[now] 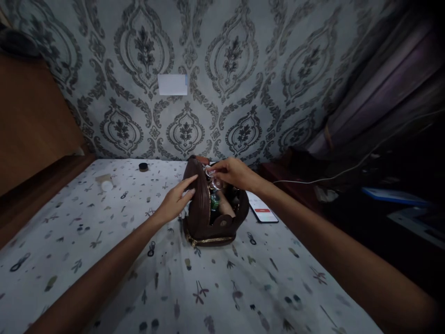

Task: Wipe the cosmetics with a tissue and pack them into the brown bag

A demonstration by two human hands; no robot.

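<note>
A dark brown handbag (196, 199) stands unzipped on the patterned cloth, with a gold zip along its edges. My left hand (175, 200) rests against its left side, fingers stretched out and touching the leather. Over the opening, my right hand (232, 172) pinches a small clear, shiny item (210, 173) whose kind I cannot make out. Inside the bag lie a round clear-topped thing (217, 184), a green item (215, 201) and a beige long piece (226, 206). Deeper contents are hidden in shadow.
A phone (264, 213) with a lit screen lies right of the bag. Toward the left are a small black-lidded jar (143, 167) and a pale tube with a white cap (107, 185). Patterned wallpaper (229, 60) rises behind; a white cable (323, 177) runs at right.
</note>
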